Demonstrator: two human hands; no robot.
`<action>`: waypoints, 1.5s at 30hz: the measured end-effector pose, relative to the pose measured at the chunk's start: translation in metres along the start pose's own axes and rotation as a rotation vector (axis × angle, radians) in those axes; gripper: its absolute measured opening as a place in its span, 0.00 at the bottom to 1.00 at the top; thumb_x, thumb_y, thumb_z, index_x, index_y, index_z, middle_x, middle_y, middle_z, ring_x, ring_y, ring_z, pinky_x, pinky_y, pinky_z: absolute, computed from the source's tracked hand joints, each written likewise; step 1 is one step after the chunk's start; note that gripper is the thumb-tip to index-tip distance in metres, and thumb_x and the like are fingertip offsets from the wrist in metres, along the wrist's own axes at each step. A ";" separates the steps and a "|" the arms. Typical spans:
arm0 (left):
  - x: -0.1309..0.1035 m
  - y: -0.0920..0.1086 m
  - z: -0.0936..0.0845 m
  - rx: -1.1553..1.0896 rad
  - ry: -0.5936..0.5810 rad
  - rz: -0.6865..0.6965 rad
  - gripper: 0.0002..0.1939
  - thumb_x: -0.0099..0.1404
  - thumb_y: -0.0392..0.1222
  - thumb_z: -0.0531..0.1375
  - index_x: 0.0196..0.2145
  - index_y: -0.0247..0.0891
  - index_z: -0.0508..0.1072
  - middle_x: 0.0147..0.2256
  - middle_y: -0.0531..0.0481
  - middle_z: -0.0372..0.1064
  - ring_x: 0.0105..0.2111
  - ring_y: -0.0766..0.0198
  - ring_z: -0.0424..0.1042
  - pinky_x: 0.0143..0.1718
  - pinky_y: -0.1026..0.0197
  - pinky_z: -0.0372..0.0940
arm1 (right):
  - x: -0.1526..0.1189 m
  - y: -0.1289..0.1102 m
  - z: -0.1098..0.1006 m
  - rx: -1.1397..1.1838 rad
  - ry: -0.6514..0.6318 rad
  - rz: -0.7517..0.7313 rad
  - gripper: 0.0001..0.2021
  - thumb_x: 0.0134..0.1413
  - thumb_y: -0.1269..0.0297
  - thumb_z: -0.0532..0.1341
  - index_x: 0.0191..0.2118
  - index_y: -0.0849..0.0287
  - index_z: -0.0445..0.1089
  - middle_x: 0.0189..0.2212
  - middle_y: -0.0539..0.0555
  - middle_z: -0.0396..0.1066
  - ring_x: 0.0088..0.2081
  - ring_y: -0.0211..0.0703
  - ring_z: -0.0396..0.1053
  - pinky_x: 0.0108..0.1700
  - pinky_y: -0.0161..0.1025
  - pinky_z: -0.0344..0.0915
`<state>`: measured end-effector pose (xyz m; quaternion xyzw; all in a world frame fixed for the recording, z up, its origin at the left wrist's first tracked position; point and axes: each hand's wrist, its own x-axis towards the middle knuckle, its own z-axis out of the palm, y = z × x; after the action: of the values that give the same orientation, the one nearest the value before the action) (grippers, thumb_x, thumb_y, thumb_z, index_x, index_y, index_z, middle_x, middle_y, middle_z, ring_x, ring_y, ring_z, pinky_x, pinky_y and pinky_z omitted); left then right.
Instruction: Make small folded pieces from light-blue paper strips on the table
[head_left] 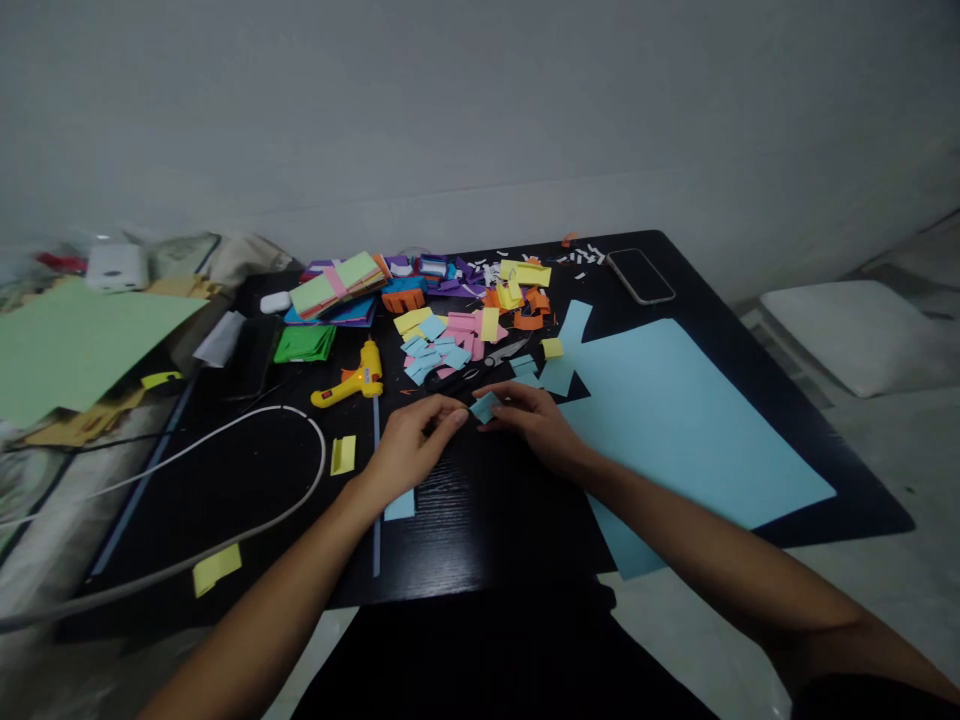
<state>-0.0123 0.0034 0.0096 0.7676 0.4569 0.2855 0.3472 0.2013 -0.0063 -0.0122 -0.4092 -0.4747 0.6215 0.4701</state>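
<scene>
We look down on a black table [457,545] at which a person works with two bare hands. Between the hands, near the middle of the tabletop, we find the small light-blue paper piece [485,407]. The right hand [541,425] pinches this piece between thumb and fingers. The left hand [415,440] lies just beside its left edge, thumb and forefinger narrowly spaced; we cannot tell whether they grip the edge or merely adjoin it.

Just beyond the hands we note the scissors [505,353], blades toward the right, and behind them a heap of light-blue folded pieces [427,357] mixed with pink paper pieces [461,322]. Farther back we see orange paper curls [529,320] and, near the rear edge, white paper scraps [589,255] beside a smartphone [641,277].

To the left of the heap we observe a yellow glue gun [360,380], a green paper bundle [305,344] and a stack of coloured paper strips [337,285]. A yellow folded piece [343,455] lies near the left wrist, beside the loop of a white cable [324,455]. On the right we see a large light-blue sheet [690,420], partly under the right forearm.
</scene>
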 end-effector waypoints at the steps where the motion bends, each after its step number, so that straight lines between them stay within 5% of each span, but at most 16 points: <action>1: 0.001 -0.002 -0.007 0.068 0.031 0.010 0.11 0.73 0.46 0.57 0.44 0.40 0.78 0.39 0.47 0.79 0.38 0.58 0.77 0.40 0.58 0.70 | 0.001 0.000 -0.002 0.009 0.007 0.004 0.11 0.53 0.59 0.69 0.42 0.54 0.79 0.40 0.52 0.77 0.39 0.43 0.76 0.46 0.46 0.79; 6: 0.006 -0.025 -0.057 0.459 0.088 -0.077 0.19 0.64 0.31 0.56 0.51 0.38 0.73 0.49 0.39 0.75 0.49 0.47 0.76 0.53 0.46 0.69 | 0.004 0.002 -0.007 -0.038 0.114 -0.020 0.17 0.50 0.65 0.69 0.48 0.55 0.74 0.39 0.49 0.72 0.28 0.35 0.72 0.34 0.40 0.76; 11: 0.009 -0.054 -0.088 0.805 0.144 -0.268 0.25 0.61 0.31 0.58 0.57 0.30 0.71 0.53 0.28 0.69 0.55 0.34 0.70 0.56 0.38 0.65 | 0.005 -0.002 -0.006 -0.055 0.102 -0.023 0.08 0.51 0.65 0.70 0.37 0.58 0.73 0.29 0.46 0.72 0.27 0.34 0.67 0.33 0.37 0.69; 14: 0.012 -0.067 -0.086 0.872 0.123 -0.347 0.27 0.62 0.34 0.58 0.59 0.28 0.70 0.54 0.25 0.67 0.53 0.31 0.70 0.53 0.36 0.66 | 0.005 -0.003 -0.006 -0.044 0.070 0.009 0.08 0.50 0.62 0.72 0.35 0.58 0.76 0.29 0.48 0.73 0.28 0.35 0.67 0.36 0.38 0.69; 19: 0.012 -0.079 -0.083 0.782 0.243 -0.334 0.19 0.60 0.34 0.59 0.49 0.35 0.75 0.47 0.35 0.69 0.49 0.40 0.73 0.53 0.43 0.67 | 0.003 -0.001 -0.005 0.028 0.038 0.087 0.11 0.46 0.59 0.75 0.33 0.58 0.78 0.32 0.50 0.74 0.31 0.36 0.69 0.37 0.40 0.73; 25: 0.001 -0.070 -0.087 0.540 0.457 0.009 0.14 0.61 0.38 0.58 0.45 0.37 0.71 0.45 0.41 0.69 0.44 0.49 0.73 0.46 0.51 0.69 | 0.003 0.002 -0.005 0.103 0.043 0.117 0.10 0.46 0.58 0.75 0.32 0.58 0.80 0.37 0.52 0.75 0.39 0.44 0.75 0.45 0.47 0.78; 29: -0.004 -0.048 -0.071 0.323 0.328 0.267 0.10 0.67 0.44 0.60 0.45 0.39 0.71 0.42 0.45 0.72 0.41 0.55 0.73 0.44 0.55 0.69 | 0.003 -0.002 -0.007 0.020 0.075 0.121 0.08 0.48 0.61 0.73 0.32 0.57 0.79 0.35 0.51 0.76 0.37 0.44 0.77 0.51 0.49 0.74; 34: -0.008 -0.030 -0.047 0.239 0.075 0.347 0.08 0.70 0.43 0.62 0.45 0.39 0.74 0.40 0.46 0.76 0.39 0.58 0.75 0.42 0.58 0.69 | 0.002 -0.006 -0.005 -0.120 0.122 0.079 0.16 0.41 0.57 0.77 0.32 0.57 0.73 0.31 0.49 0.75 0.36 0.44 0.74 0.46 0.46 0.71; 45: -0.008 -0.034 -0.044 0.222 -0.031 0.355 0.06 0.72 0.43 0.59 0.37 0.39 0.71 0.30 0.52 0.71 0.30 0.62 0.72 0.32 0.62 0.66 | 0.004 -0.001 -0.007 -0.044 0.152 0.093 0.14 0.44 0.58 0.75 0.35 0.56 0.74 0.32 0.49 0.76 0.35 0.45 0.78 0.48 0.48 0.73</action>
<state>-0.0660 0.0196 0.0079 0.8740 0.3377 0.2782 0.2115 0.2068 -0.0004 -0.0126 -0.4871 -0.4317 0.5990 0.4664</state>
